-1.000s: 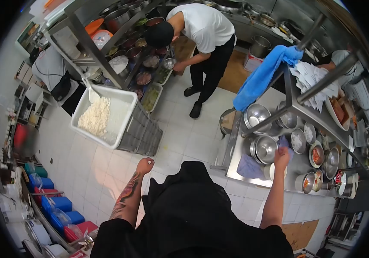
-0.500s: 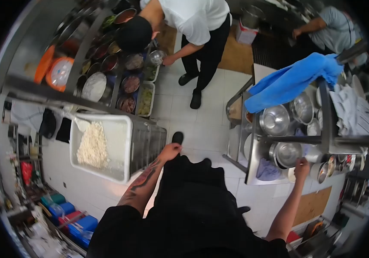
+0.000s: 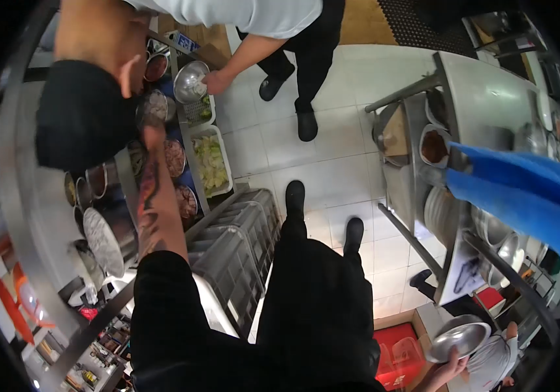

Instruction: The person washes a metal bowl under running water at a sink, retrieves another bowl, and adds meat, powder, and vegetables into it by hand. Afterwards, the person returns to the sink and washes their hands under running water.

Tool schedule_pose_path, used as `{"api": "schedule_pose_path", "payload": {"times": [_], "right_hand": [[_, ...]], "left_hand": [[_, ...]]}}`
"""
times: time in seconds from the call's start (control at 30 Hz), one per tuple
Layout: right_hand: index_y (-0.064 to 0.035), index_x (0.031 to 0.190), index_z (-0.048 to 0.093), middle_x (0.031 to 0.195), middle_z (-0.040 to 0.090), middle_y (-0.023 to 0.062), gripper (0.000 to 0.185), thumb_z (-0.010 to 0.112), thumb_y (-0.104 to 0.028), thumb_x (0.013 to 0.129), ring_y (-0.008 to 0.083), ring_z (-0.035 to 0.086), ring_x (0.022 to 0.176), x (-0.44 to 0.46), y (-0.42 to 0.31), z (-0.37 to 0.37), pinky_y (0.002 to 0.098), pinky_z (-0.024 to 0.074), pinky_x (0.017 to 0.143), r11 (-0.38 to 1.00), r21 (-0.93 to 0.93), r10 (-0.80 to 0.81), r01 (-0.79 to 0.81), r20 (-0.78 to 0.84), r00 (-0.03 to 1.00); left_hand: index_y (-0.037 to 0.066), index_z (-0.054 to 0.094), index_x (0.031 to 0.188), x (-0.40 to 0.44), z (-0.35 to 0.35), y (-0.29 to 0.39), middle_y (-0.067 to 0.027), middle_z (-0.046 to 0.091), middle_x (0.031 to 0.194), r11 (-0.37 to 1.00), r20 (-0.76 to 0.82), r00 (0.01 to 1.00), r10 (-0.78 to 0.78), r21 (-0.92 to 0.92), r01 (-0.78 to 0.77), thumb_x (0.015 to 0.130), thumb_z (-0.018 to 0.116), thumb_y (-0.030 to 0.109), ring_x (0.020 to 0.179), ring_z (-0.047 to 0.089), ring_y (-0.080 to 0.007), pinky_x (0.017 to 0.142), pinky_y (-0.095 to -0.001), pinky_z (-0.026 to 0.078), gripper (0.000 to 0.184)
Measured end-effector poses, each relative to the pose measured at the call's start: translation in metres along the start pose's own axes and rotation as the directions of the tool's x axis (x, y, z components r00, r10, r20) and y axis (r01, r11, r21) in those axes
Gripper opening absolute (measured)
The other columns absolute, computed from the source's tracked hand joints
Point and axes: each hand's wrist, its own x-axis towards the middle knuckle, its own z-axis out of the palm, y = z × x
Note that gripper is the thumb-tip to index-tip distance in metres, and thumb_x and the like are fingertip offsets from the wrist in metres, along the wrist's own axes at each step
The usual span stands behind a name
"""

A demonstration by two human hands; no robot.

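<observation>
My left hand point(image 3: 153, 132) reaches in among the food containers on the left counter. It is beside a round container point(image 3: 156, 108) of pale food, and its fingers are hidden or blurred. Nearby are round containers of pinkish meat point(image 3: 175, 158) and a white basket of chopped green vegetable point(image 3: 209, 161). At the lower right, my right hand point(image 3: 446, 372) grips the rim of a shiny metal bowl point(image 3: 459, 337), which is tilted and held away from my body.
A person in a white shirt and black cap point(image 3: 84, 117) leans over the counter, holding another metal bowl point(image 3: 190, 82). Grey crates point(image 3: 237, 242) stand left of my legs. On the right is a metal rack point(image 3: 482, 98) with a blue cloth point(image 3: 521, 189). Another person point(image 3: 489, 359) is behind, lower right.
My view has shifted toward the left counter. My left hand has gone from above the floor to the food containers. My right hand has left the rack and now holds a metal bowl.
</observation>
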Motion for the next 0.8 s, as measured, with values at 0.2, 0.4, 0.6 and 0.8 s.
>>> {"api": "schedule_pose_path", "payload": {"times": [0.2, 0.4, 0.6, 0.8], "right_hand": [[0.0047, 0.1, 0.064, 0.091, 0.064, 0.0074, 0.029, 0.059, -0.002, 0.073, 0.0146, 0.059, 0.084, -0.061, 0.005, 0.252, 0.0273, 0.0473, 0.075, 0.924, -0.366, 0.236, 0.108, 0.77, 0.593], [0.0023, 0.087, 0.062, 0.07, 0.053, 0.0054, 0.017, 0.064, -0.007, 0.073, 0.0106, 0.05, 0.062, -0.083, 0.119, 0.498, 0.0283, 0.0416, 0.054, 0.844, -0.11, -0.079, 0.525, 0.942, 0.325], [0.0025, 0.068, 0.049, 0.065, 0.053, 0.019, 0.017, 0.06, -0.01, 0.067, 0.0373, 0.053, 0.06, -0.181, 0.117, 0.708, 0.0427, 0.0429, 0.057, 0.923, 0.206, -0.282, 0.324, 0.936, 0.209], [0.0027, 0.066, 0.051, 0.065, 0.055, 0.0209, 0.016, 0.063, -0.008, 0.067, 0.0374, 0.056, 0.063, -0.242, 0.063, 0.748, 0.0421, 0.0463, 0.062, 0.99, -0.06, 0.081, -0.125, 0.982, 0.172]], "left_hand": [[0.002, 0.065, 0.109, 0.058, 0.062, -0.06, -0.0221, 0.064, 0.106, 0.98, -0.046, 0.981, 0.186, -0.056, -0.189, 0.085, 0.058, 0.021, 0.093, 0.063, -0.0374, 0.077, -0.0452, 0.05, 0.032], [0.006, 0.068, 0.101, 0.059, 0.108, -0.141, -0.0239, 0.065, 0.101, 0.985, 0.011, 0.991, 0.136, 0.103, -0.136, 0.085, 0.059, 0.023, 0.09, 0.063, -0.0391, 0.074, -0.0475, 0.051, 0.025], [0.004, 0.07, 0.098, 0.027, -0.013, -0.024, -0.0218, 0.066, 0.101, 0.987, -0.007, 0.998, 0.067, 0.144, -0.065, 0.085, 0.063, 0.028, 0.09, 0.063, -0.0399, 0.075, -0.0476, 0.052, 0.028], [0.006, 0.068, 0.11, 0.053, 0.019, -0.019, -0.0184, 0.067, 0.109, 0.998, 0.292, 0.956, 0.002, -0.06, 0.016, 0.081, 0.063, 0.022, 0.102, 0.064, -0.0356, 0.084, -0.0421, 0.053, 0.034]]}}
